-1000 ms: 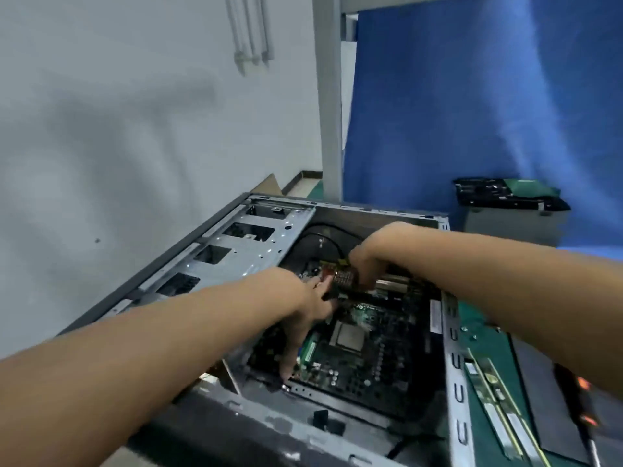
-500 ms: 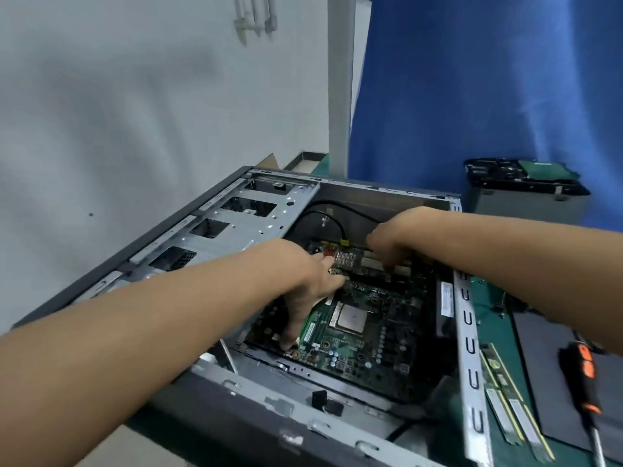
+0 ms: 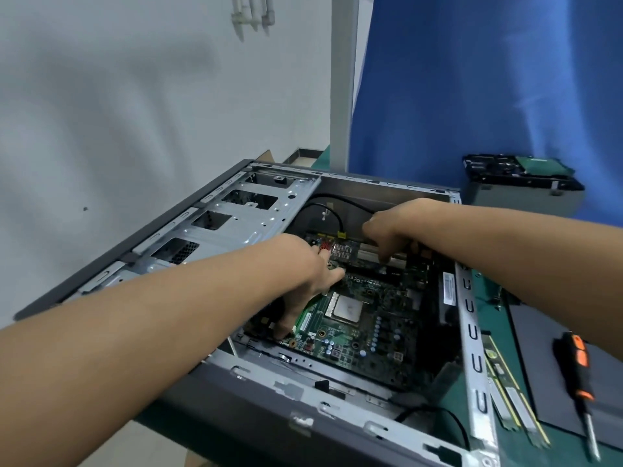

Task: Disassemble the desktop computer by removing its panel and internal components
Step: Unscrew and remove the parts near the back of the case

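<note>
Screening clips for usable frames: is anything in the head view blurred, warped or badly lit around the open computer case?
Head view: the wide lens bows the straight rim of the computer case; the screwdriver and memory sticks at lower right look smeared; the motherboard is evenly lit and fairly sharp; soft shadows lie on the wall, with no harsh glare.

My green worktop point(image 3: 490, 311) carried the opened computer case point(image 3: 236, 224) across its left and middle. Toward the right edge lay two memory sticks point(image 3: 515, 411) just beside the case, then a flat dark panel point(image 3: 539, 375) with a black-and-orange screwdriver point(image 3: 578, 362) partly across it. A grey box point(image 3: 526, 202) stood near the far right corner.
</note>
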